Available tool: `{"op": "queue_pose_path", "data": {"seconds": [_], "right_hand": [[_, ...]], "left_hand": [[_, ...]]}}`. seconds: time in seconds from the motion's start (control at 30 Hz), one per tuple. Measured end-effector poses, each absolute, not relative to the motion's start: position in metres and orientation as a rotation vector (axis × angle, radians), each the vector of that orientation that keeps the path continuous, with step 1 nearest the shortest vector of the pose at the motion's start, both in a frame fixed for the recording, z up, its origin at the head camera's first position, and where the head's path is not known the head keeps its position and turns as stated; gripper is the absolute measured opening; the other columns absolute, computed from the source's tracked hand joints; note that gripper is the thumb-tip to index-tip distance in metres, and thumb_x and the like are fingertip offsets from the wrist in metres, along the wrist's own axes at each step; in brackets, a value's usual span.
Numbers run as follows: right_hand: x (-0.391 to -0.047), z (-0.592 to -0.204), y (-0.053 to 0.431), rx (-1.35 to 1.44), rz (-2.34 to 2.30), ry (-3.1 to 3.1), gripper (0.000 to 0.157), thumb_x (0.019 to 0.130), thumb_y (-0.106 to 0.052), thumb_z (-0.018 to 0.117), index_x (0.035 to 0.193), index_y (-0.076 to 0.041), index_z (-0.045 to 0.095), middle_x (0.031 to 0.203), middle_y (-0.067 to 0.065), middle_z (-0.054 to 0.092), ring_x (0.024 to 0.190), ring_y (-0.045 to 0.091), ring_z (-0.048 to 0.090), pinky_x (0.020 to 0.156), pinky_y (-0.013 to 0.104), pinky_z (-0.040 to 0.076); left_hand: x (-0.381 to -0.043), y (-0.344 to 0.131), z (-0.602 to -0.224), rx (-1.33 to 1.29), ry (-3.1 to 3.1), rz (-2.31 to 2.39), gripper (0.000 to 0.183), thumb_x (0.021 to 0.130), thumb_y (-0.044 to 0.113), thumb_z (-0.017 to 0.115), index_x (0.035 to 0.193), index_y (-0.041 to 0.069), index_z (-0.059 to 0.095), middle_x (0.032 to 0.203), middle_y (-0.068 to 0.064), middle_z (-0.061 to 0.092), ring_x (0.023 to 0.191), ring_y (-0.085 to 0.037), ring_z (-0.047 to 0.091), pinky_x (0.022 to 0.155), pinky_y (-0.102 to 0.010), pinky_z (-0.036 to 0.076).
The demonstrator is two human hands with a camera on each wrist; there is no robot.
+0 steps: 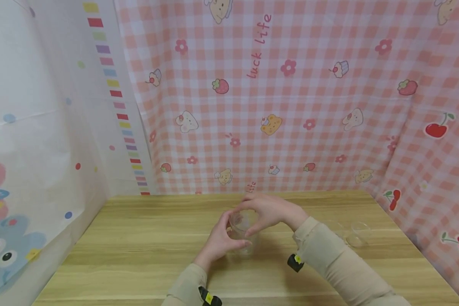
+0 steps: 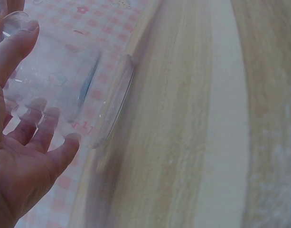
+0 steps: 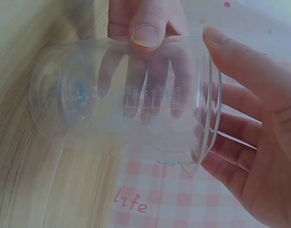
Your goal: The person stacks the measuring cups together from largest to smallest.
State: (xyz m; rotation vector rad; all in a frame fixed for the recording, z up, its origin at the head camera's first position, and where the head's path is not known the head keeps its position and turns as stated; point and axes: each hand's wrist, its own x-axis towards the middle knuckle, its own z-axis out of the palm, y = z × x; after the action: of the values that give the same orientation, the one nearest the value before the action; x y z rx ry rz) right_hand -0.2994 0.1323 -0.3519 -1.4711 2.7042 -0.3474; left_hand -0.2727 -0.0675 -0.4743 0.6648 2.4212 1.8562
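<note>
A clear beaker [image 1: 239,226] with a pouring lip stands upright at the middle of the table, between both hands. Printed volume marks run along the beaker [image 3: 152,135] in the right wrist view, and a second round outline with a bluish tint shows through its wall near the bottom. My left hand [image 1: 222,241] holds the beaker's side, thumb on the near face and fingers round the far one. From above, my right hand [image 1: 272,211] grips the rim between thumb and fingers. The left wrist view shows a clear round edge [image 2: 117,104] low by the tabletop.
Two clear, round glass pieces, a nearer one [image 1: 360,234] and a fainter one [image 1: 335,228], stand on the wooden table [image 1: 145,250] beyond the right forearm. A pink checked cloth [image 1: 252,140] hangs behind the table, and a white printed cloth [image 1: 61,127] hangs at the left.
</note>
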Motion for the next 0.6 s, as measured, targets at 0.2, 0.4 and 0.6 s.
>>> {"op": "queue_pose_path", "data": {"seconds": [0.2,0.4,0.6], "right_hand": [[-0.3002,-0.3520,0.1321,-1.492,-0.352,2.694,0.064,0.075,-0.041,0.086,0.132,-0.019,0.065,0.121,-0.001,0.059,0.109,0.015,0.056,0.092,0.036,0.051],[-0.2999,-0.3522,0.1317,-1.502,-0.363,2.684,0.064,0.075,-0.040,0.087,0.131,-0.017,0.065,0.120,0.001,0.060,0.109,0.017,0.055,0.092,0.037,0.051],[-0.2993,-0.3520,0.1314,-1.458,-0.348,2.696,0.063,0.075,-0.039,0.087,0.132,-0.019,0.065,0.121,0.000,0.059,0.110,0.016,0.055,0.093,0.037,0.051]], "left_hand": [[-0.2690,-0.0673,-0.4685,0.666,2.403,1.878,0.088,0.074,0.015,0.088,0.145,0.008,0.037,0.142,-0.014,0.046,0.131,-0.032,0.044,0.106,-0.053,0.040],[-0.2683,-0.0668,-0.4671,0.652,2.415,1.864,0.088,0.073,0.016,0.089,0.145,0.009,0.038,0.141,-0.012,0.047,0.131,-0.030,0.044,0.107,-0.052,0.041],[-0.2713,-0.0674,-0.4721,0.662,2.414,1.861,0.089,0.074,0.017,0.088,0.145,0.009,0.037,0.143,-0.012,0.046,0.132,-0.031,0.044,0.107,-0.053,0.040]]}}
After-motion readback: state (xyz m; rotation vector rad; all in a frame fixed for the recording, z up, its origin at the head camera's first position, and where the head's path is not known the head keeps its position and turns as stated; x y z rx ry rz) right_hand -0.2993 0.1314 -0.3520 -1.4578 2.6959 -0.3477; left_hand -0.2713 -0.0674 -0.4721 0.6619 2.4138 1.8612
